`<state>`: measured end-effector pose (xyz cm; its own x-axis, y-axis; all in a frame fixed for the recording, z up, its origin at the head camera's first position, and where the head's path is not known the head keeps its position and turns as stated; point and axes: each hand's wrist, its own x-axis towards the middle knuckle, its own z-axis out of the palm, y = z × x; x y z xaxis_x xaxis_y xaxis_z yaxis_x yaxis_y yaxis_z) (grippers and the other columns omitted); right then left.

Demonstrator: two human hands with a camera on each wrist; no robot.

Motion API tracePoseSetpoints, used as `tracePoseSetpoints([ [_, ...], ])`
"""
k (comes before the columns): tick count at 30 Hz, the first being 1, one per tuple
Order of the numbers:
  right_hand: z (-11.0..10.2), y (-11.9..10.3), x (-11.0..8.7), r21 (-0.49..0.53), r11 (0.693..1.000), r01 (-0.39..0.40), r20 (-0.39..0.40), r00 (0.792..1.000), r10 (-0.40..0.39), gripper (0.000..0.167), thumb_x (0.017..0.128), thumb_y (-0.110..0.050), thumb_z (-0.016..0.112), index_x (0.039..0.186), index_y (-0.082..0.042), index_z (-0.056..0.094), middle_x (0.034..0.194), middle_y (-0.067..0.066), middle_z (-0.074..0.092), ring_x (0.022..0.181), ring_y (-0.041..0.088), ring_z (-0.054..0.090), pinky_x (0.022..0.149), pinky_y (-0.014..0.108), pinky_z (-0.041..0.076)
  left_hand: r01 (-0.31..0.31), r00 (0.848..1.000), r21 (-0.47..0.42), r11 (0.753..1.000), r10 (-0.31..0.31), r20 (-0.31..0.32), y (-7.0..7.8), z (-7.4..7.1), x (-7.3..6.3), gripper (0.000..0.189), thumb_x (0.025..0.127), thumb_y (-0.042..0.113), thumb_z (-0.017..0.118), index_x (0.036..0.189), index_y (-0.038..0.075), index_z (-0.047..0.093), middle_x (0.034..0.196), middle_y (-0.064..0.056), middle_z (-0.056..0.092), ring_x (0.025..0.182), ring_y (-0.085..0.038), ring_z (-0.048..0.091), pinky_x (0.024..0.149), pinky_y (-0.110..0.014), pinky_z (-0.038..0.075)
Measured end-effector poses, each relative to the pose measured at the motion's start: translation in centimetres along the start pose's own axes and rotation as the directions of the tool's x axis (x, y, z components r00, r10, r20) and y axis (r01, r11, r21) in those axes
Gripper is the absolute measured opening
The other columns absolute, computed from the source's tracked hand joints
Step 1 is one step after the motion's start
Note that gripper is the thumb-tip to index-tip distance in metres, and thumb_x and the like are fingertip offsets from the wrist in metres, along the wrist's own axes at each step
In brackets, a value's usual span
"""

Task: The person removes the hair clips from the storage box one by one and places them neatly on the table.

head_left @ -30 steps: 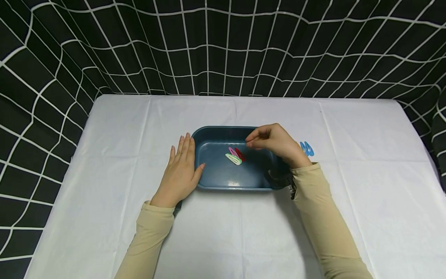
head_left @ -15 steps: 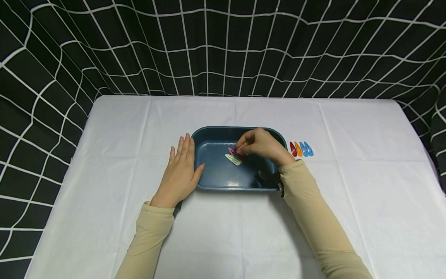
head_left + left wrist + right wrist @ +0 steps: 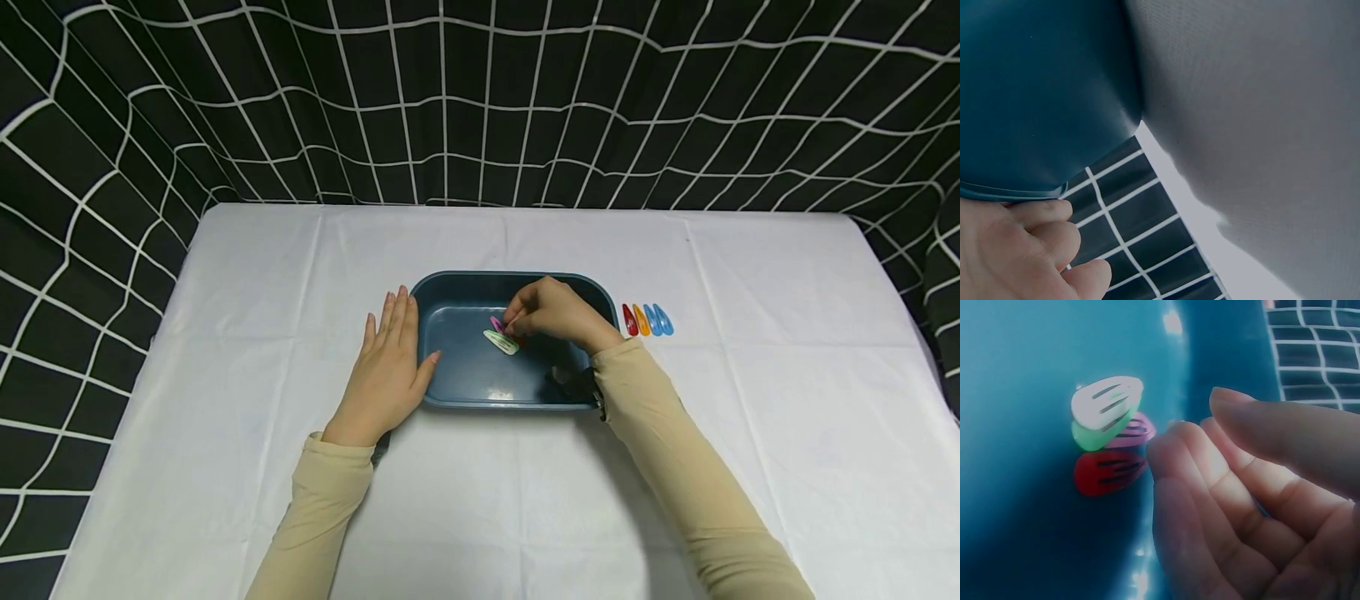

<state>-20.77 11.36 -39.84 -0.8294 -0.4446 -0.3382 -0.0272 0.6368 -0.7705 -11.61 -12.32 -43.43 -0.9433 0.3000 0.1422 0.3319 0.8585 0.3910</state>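
My left hand [image 3: 382, 367] lies along the left wall of a blue rectangular tray [image 3: 461, 383], fingers straight and thumb over the rim. In the left wrist view its fingers [image 3: 1054, 240] are right at the tray's edge. Over the tray's middle, my right hand [image 3: 558, 312] reaches down to a small pile of snap hair clips. The right wrist view shows a white clip [image 3: 1100, 406] overlapping a green clip [image 3: 1088, 439], with a pink clip [image 3: 1135, 430] under them and a red clip [image 3: 1107, 474] beside. Right fingertips are close to the red and pink clips, thumb apart, nothing between them.
Right of the tray, a row of clips lies on the white tablecloth [image 3: 765, 400]: a red clip [image 3: 630, 320], an orange clip [image 3: 641, 320] and two blue clips [image 3: 658, 320]. Black netted cloth [image 3: 480, 100] hangs behind and at the sides.
My right hand has moved left and down from the tray's right side to the clip pile, uncovering the red and orange clips of the row outside. The left hand has stayed put.
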Motion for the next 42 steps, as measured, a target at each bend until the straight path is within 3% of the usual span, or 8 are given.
tracePoseSetpoints([
  [11, 0.7, 0.3, 1.0, -0.134, 0.991, 0.018, 0.026, 1.0, -0.014, 0.007, 0.075, 0.001, 0.071, 0.081, 0.0, 0.07, 0.07, 0.002, 0.068, 0.061, 0.014, 0.063, 0.06, 0.026, 0.05, 0.015, 1.0, -0.025, 1.0, -0.014, 0.013, 0.0, -0.1, 0.0, 0.071, 0.099, 0.031, 0.045, 0.146, -0.011, 0.013, 0.155, -0.022, 0.004, 0.143, -0.028, -0.004, 0.112, -0.05, 0.002],
  [29, 1.5, 0.1, 1.2, -0.232, 0.969, 0.081, 0.05, 0.996, -0.072, 0.014, 0.071, -0.005, 0.081, 0.072, -0.005, 0.067, 0.066, 0.0, 0.064, 0.059, 0.009, 0.056, 0.058, 0.024, 0.047, 0.01, 1.0, -0.013, 1.0, -0.01, 0.008, 0.0, -0.1, -0.1, 0.071, 0.098, 0.03, 0.046, 0.145, -0.012, 0.014, 0.154, -0.023, 0.005, 0.143, -0.035, 0.004, 0.112, -0.05, 0.003],
  [34, 1.8, 0.2, 1.5, -0.277, 0.954, 0.11, 0.054, 0.994, -0.099, 0.02, 0.069, -0.012, 0.084, 0.07, -0.007, 0.065, 0.064, -0.002, 0.062, 0.058, 0.008, 0.053, 0.056, 0.024, 0.043, 0.006, 1.0, -0.014, 1.0, -0.006, 0.002, 0.0, -0.2, -0.1, 0.07, 0.098, 0.03, 0.046, 0.145, -0.012, 0.015, 0.154, -0.023, 0.006, 0.143, -0.035, 0.004, 0.112, -0.05, 0.004],
  [42, 2.1, -0.1, 1.7, -0.337, 0.931, 0.139, 0.067, 0.99, -0.123, 0.02, 0.068, -0.01, 0.084, 0.067, -0.009, 0.063, 0.063, -0.002, 0.061, 0.058, 0.01, 0.053, 0.057, 0.025, 0.043, -0.001, 1.0, -0.016, 1.0, 0.001, 0.0, 0.1, -0.1, -0.1, 0.07, 0.098, 0.029, 0.047, 0.145, -0.012, 0.015, 0.154, -0.023, 0.006, 0.143, -0.035, 0.004, 0.112, -0.051, 0.004],
])
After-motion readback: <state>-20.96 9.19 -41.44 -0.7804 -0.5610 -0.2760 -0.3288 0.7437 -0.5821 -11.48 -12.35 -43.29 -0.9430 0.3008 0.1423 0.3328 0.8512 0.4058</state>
